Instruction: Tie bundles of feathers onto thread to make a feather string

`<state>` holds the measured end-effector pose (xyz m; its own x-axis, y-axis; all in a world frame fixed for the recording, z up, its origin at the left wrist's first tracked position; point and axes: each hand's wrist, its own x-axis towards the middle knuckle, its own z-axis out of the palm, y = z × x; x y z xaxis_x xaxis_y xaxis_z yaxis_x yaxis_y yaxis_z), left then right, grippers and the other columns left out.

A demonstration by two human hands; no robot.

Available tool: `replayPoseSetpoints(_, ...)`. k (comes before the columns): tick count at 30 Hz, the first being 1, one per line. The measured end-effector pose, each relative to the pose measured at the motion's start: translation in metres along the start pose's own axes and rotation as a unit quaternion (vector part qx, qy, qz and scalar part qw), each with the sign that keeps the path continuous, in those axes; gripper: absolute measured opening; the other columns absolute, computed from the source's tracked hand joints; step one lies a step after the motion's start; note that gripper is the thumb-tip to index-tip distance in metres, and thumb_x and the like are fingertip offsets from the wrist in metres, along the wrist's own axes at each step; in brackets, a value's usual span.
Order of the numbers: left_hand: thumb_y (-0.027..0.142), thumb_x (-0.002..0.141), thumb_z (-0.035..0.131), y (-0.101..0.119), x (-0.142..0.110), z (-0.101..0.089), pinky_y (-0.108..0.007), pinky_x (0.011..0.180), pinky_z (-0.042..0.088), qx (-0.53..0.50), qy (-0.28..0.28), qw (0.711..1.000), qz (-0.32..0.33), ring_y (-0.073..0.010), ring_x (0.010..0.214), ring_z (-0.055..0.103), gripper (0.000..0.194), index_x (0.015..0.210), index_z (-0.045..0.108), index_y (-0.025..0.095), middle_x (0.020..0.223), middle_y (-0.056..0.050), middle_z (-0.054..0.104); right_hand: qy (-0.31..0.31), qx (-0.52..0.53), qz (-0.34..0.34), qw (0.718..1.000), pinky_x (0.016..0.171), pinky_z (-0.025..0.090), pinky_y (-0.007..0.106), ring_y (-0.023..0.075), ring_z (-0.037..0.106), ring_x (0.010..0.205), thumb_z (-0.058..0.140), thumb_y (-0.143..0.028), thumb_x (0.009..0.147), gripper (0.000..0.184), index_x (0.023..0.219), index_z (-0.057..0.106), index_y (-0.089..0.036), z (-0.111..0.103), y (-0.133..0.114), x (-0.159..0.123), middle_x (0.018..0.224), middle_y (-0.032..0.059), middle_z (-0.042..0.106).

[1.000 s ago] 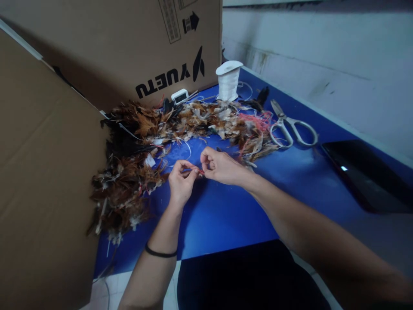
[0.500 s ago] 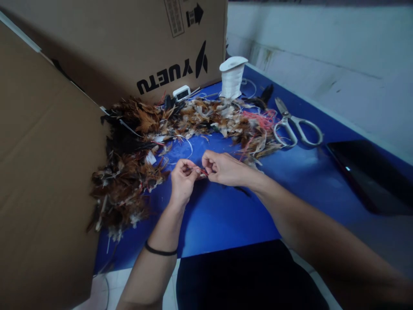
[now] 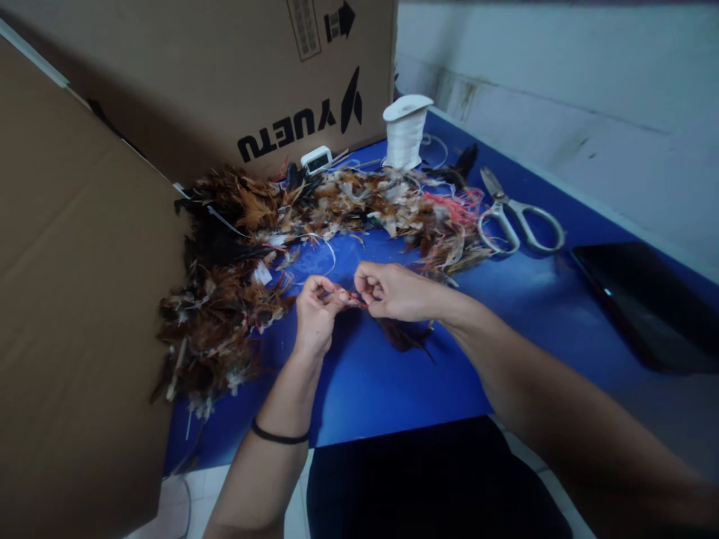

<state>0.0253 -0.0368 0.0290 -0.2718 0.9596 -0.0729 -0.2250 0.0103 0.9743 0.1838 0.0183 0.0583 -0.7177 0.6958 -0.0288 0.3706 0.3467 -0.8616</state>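
Observation:
My left hand (image 3: 316, 314) and my right hand (image 3: 396, 292) meet over the blue table (image 3: 393, 382), both pinched shut. Between the fingertips runs a thin red thread (image 3: 356, 299). A small dark brown bunch of feathers (image 3: 405, 335) hangs under my right hand, apparently on that thread. A long heap of brown, black and white feathers (image 3: 241, 247) curves round the hands from the left to the back. A black band sits on my left wrist.
Large cardboard box flaps (image 3: 79, 247) stand at the left and back. A white spool of cord (image 3: 404, 131), white-handled scissors (image 3: 514, 217), a tangle of pink string (image 3: 454, 206), a small white device (image 3: 315, 159) and a dark tablet (image 3: 645, 303) lie on the table.
The small dark feather bunch has come into view beneath my right hand. Both hands have stayed pinched together at nearly the same spot.

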Motion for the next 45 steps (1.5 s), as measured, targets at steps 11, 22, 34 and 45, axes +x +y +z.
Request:
replayPoseSetpoints(11, 0.015, 0.056, 0.077, 0.001, 0.002, -0.003, -0.019, 0.063, 0.047, 0.006, -0.009, 0.999, 0.034, -0.0071, 0.063, 0.060, 0.035, 0.075, 0.047, 0.018, 0.070, 0.004, 0.059, -0.033, 0.086, -0.006, 0.996, 0.049, 0.031, 0.019, 0.0053, 0.043, 0.051, 0.051, -0.007, 0.057, 0.027, 0.081, 0.045, -0.018, -0.004, -0.004, -0.002, 0.064, -0.0057, 0.054)
replayPoseSetpoints(22, 0.031, 0.068, 0.074, 0.004, -0.002, -0.002, -0.023, 0.064, 0.055, -0.037, -0.110, 0.988, -0.099, -0.0112, 0.077, 0.062, 0.032, 0.095, 0.062, 0.019, 0.093, -0.003, 0.064, 0.036, 0.235, 0.096, 0.967, 0.042, 0.028, 0.018, 0.0033, 0.038, 0.041, 0.054, -0.005, 0.058, 0.030, 0.081, 0.040, -0.019, -0.005, -0.005, 0.003, 0.058, -0.0076, 0.052)
replayPoseSetpoints(34, 0.033, 0.064, 0.077, 0.005, 0.001, -0.005, -0.016, 0.045, 0.048, 0.012, -0.097, 0.993, -0.065, -0.0073, 0.055, 0.055, 0.026, 0.075, 0.062, 0.014, 0.064, 0.001, 0.058, 0.103, 0.192, 0.035, 0.975, 0.064, 0.044, 0.022, 0.0084, 0.053, 0.065, 0.064, -0.012, 0.064, 0.021, 0.083, 0.054, -0.016, -0.019, -0.002, 0.000, 0.071, -0.0005, 0.058)
replayPoseSetpoints(45, 0.033, 0.062, 0.078, 0.007, 0.006, -0.011, -0.015, 0.042, 0.040, 0.021, -0.095, 0.990, -0.102, -0.0051, 0.048, 0.049, 0.027, 0.068, 0.060, 0.014, 0.058, 0.002, 0.055, 0.333, -0.112, 0.013, 0.936, 0.074, 0.043, 0.031, 0.0156, 0.054, 0.076, 0.057, -0.011, 0.068, 0.014, 0.080, 0.062, -0.017, -0.035, 0.021, 0.003, 0.084, 0.0041, 0.063)
